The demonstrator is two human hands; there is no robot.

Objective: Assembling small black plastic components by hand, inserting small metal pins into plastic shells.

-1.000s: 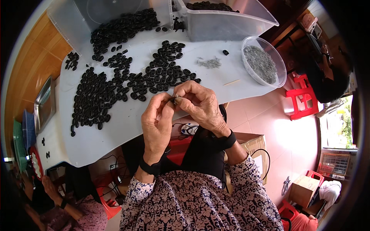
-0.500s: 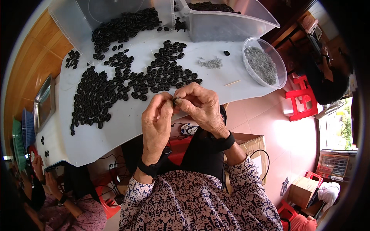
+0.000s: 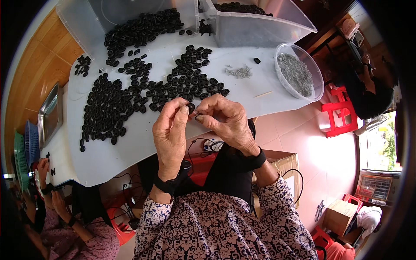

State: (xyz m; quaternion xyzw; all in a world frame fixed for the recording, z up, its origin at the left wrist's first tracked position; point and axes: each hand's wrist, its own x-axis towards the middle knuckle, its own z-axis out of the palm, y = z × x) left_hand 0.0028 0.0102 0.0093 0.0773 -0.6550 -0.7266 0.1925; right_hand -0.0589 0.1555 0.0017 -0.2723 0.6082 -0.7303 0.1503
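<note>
Just in front of the table's near edge, my left hand (image 3: 170, 132) pinches a small black oval part (image 3: 190, 108) between thumb and fingertips. Close beside it, my right hand (image 3: 227, 123) has thumb and forefinger pressed together. Something small and dark shows at those fingertips, too tiny to name. The two sets of fingertips are slightly apart. Beyond them on the white table (image 3: 130, 160) lies a wide spread of similar black oval parts (image 3: 106, 108). A small heap of thin silvery pieces (image 3: 238, 71) lies farther off to the right.
A round clear tub (image 3: 297, 76) of silvery pieces stands at the table's right edge. Two clear bins (image 3: 264, 32) hold more black parts at the back. A toothpick-like stick (image 3: 263, 94) lies on the table. A metal tray (image 3: 50, 116) and another person's hands (image 3: 43, 169) are at left.
My left hand has moved slightly left, apart from the right fingertips, and the black oval part now shows plainly in its pinch. The co-worker's hands at lower left have shifted.
</note>
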